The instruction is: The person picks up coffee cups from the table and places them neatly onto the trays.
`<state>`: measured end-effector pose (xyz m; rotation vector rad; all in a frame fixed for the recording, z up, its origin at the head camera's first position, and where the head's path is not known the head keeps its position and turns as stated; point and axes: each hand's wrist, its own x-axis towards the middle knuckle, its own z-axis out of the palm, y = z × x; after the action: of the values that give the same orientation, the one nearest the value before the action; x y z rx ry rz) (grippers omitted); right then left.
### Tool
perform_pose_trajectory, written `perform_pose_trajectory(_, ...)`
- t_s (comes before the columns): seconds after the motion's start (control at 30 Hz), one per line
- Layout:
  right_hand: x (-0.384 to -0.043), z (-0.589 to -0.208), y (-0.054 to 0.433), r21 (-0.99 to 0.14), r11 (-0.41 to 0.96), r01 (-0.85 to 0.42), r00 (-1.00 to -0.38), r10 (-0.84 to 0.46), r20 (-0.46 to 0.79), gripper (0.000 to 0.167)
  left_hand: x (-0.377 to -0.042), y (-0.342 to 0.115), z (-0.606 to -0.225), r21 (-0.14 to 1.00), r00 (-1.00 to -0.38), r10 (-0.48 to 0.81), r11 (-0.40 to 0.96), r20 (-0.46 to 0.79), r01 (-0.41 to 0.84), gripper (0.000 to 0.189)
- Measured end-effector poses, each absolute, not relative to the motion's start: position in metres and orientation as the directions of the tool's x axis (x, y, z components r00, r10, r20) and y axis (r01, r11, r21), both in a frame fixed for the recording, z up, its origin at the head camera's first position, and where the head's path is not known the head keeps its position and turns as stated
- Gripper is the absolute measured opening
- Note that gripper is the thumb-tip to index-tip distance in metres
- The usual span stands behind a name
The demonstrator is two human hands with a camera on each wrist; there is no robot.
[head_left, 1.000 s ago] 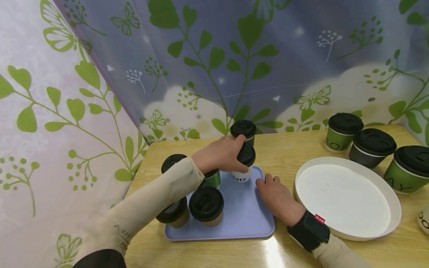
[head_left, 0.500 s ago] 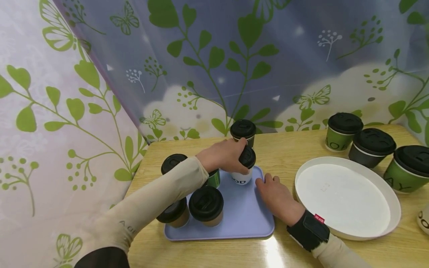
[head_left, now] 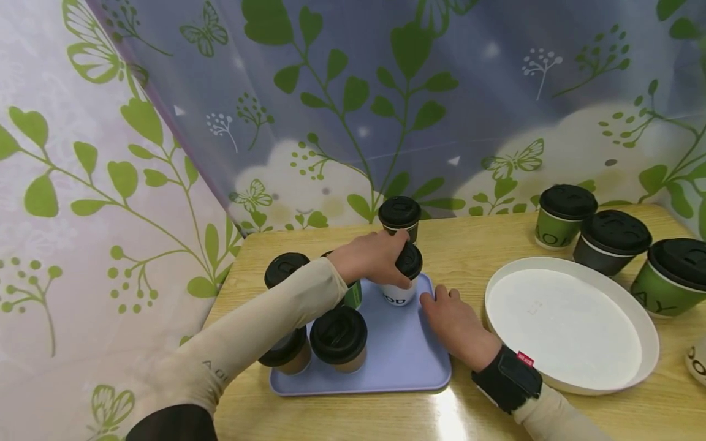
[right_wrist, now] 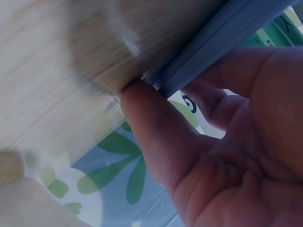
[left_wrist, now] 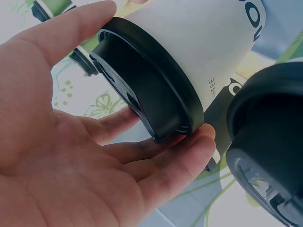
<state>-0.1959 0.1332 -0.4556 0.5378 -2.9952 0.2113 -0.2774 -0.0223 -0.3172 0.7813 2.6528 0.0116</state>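
Note:
My left hand (head_left: 375,260) grips a white paper coffee cup (head_left: 398,295) by its black lid (left_wrist: 147,80), thumb on one side and fingers on the other. The cup stands upright at the back right of the lilac tray (head_left: 405,361). My right hand (head_left: 455,321) pinches the tray's right rim (left_wrist: 284,45), its fingertips low by the tabletop in the right wrist view. Two brown cups with black lids, one nearer the middle (head_left: 347,361), stand at the tray's front left. Behind them, a green cup (head_left: 353,297) and another black-lidded cup (head_left: 287,266) are partly hidden by my left arm.
A dark cup (head_left: 399,214) stands behind the tray by the patterned curtain (head_left: 331,92). To the right lies a round white tray (head_left: 573,324). Beyond it are green cups (head_left: 565,214) and a dark cup (head_left: 612,242). A white cup (head_left: 697,361) is cut off at the right edge.
My left hand and the white cup have shifted slightly right and toward me. My right hand and the lilac tray have stayed put.

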Motion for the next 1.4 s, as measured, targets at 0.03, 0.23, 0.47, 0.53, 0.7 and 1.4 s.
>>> perform_pose_trajectory(0.03, -0.196, -0.456, 0.133, -0.118, 0.929, -0.35, -0.934, -0.338, 0.113, 0.007, -0.277, -0.022, -0.317, 0.115, -0.775, 0.526, 0.845, -0.349, 0.522, 0.089)
perform_pose_trajectory(0.23, -0.196, -0.455, 0.133, -0.119, 0.93, -0.349, -0.935, -0.338, 0.104, 0.007, -0.278, -0.022, -0.318, 0.127, -0.768, 0.533, 0.841, -0.355, 0.525, 0.087)
perform_pose_trajectory(0.47, -0.195, -0.453, 0.133, -0.116, 0.93, -0.347, -0.935, -0.335, 0.111, 0.005, -0.28, -0.023, -0.319, 0.135, -0.773, 0.524, 0.848, -0.359, 0.512, 0.087)
perform_pose_trajectory(0.53, -0.195, -0.453, 0.133, -0.121, 0.929, -0.349, -0.935, -0.336, 0.117, 0.005, -0.28, -0.023, -0.318, 0.132, -0.776, 0.518, 0.852, -0.358, 0.507, 0.088)
perform_pose_trajectory(0.7, -0.194, -0.453, 0.134, -0.131, 0.928, -0.349, -0.935, -0.335, 0.118, 0.005, -0.282, -0.022, -0.316, 0.127, -0.773, 0.509, 0.856, -0.378, 0.502, 0.093)
perform_pose_trajectory(1.4, -0.195, -0.455, 0.133, -0.156, 0.918, -0.364, -0.929, -0.344, 0.138, 0.005, -0.363, -0.016, -0.286, 0.14, -0.839, 0.366, 0.931, -0.403, 0.338, 0.107)
